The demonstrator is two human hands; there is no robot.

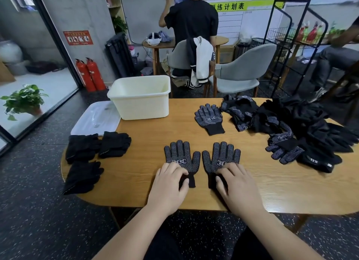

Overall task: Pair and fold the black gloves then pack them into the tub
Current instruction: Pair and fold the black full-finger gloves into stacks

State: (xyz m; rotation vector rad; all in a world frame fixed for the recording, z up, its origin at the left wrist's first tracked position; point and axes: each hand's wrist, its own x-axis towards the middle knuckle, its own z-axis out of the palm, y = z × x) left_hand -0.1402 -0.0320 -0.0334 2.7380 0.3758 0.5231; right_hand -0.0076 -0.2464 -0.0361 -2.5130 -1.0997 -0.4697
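Two black gloves with white grip dots lie flat, fingers pointing away, side by side near the table's front edge: the left glove (181, 155) and the right glove (221, 156). My left hand (169, 185) sits on the left glove's cuff, pinching it between thumb and fingertips. My right hand (236, 185) holds the right glove's cuff the same way. A third dotted glove (209, 117) lies flat farther back. A heap of loose black gloves (291, 123) covers the right of the table. Three folded black bundles (114, 144) lie at the left. The cream tub (141, 104) stands at the back left.
A clear plastic lid (95, 117) lies beside the tub, overhanging the table's left edge. Behind the wooden table (155, 131) stand grey chairs (242, 73), a black wire rack (287, 45) and a person with their back turned. Another person sits at the far right.
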